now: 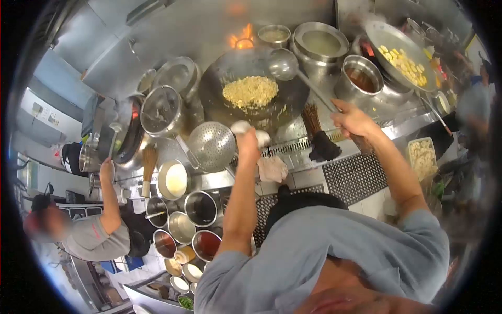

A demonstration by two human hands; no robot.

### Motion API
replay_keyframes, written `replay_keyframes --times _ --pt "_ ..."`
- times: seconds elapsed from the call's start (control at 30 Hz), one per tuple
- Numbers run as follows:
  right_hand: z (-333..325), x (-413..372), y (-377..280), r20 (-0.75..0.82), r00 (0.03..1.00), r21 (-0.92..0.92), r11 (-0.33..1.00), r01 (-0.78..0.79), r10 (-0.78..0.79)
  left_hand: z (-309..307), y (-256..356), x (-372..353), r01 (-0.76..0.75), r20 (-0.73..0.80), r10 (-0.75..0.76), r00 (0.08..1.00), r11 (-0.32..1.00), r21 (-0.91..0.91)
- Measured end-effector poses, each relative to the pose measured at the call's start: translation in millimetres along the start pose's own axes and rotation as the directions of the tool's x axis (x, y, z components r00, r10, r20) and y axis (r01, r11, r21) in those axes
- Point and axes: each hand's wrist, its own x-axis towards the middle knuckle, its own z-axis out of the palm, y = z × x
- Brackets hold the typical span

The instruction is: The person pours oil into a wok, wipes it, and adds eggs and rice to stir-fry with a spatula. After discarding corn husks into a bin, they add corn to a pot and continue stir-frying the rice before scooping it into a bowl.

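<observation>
A large dark wok [214,99] sits on the burner in front of me, with a heap of yellowish fried food in small pieces [250,92] in its middle. At its near rim, my left hand [248,144] is closed on a folded white cloth [261,137]. My right hand [355,123] grips the long handle of a steel ladle [283,64]. The ladle's bowl hangs over the right side of the wok, beside the food. Flames [242,40] rise behind the far rim.
A perforated strainer [212,146] lies left of my left hand. A bamboo brush [312,119] stands below the ladle handle. Sauce pots [206,244] fill the lower left. At right is a second wok [384,36] with yellow pieces. Another person [99,230] works at left.
</observation>
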Motion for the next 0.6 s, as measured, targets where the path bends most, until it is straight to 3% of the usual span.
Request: replay_keyframes --times 0.03,0.07,0.1,0.13,0.17,0.2,0.23,0.27,0.33,0.37,0.4,0.47,0.5,0.53,0.6 --pt "-10 2 -5 -0.016 0.997 -0.135 0.988 0.071 -0.074 20 4 -20 0.122 -0.218 -0.175 0.960 0.964 -0.235" --pt "-11 15 -2 -0.018 0.996 -0.130 0.988 0.080 -0.083 40 6 -40 0.174 -0.374 -0.378 0.847 0.862 -0.477" --pt "-9 35 11 -0.051 0.992 -0.333 0.938 0.092 -0.115 55 -7 -47 0.083 -0.470 -0.280 0.837 0.915 -0.396" --pt "-8 41 9 -0.079 0.986 -0.523 0.848 0.086 -0.149 53 10 -52 0.118 -0.341 -0.365 0.867 0.813 -0.570" --pt "-4 45 7 0.051 0.999 -0.190 0.982 0.007 0.003 51 -1 -38 0.091 -0.367 -0.316 0.875 0.852 -0.516" --pt "9 39 5 0.245 0.963 0.137 0.979 -0.150 0.113 49 -17 -35 0.084 -0.391 -0.293 0.872 0.878 -0.471" --pt "20 35 12 0.349 0.935 0.301 0.937 -0.179 0.067 37 3 -29 0.179 -0.262 -0.411 0.873 0.769 -0.613" --pt "29 29 24 0.437 0.899 0.452 0.864 -0.221 0.002 23 24 -17 0.274 -0.115 -0.505 0.855 0.630 -0.726" --pt "53 0 52 0.454 0.881 0.691 0.572 -0.441 0.130 18 18 -23 0.269 -0.097 -0.468 0.878 0.651 -0.710" --pt "63 -16 69 0.493 0.865 0.751 0.455 -0.478 0.094 19 18 -31 0.251 -0.109 -0.461 0.881 0.650 -0.718" --pt "69 -34 88 0.527 0.848 0.793 0.328 -0.513 0.053 24 41 -41 0.305 -0.049 -0.641 0.766 0.430 -0.849" --pt "86 -33 164 0.668 0.737 0.596 0.518 -0.613 0.103 36 16 -56 0.307 -0.054 -0.663 0.746 0.415 -0.857" --pt "94 -28 195 0.675 0.725 0.500 0.640 -0.584 0.135 40 13 -53 0.318 -0.034 -0.650 0.759 0.417 -0.851" --pt "95 -21 228 0.630 0.752 0.391 0.758 -0.521 0.192 43 21 -63 0.356 -0.011 -0.647 0.762 0.433 -0.828" --pt "102 7 297 0.359 0.899 0.084 0.950 -0.300 0.252 53 22 -70 0.388 -0.014 -0.696 0.718 0.417 -0.822"
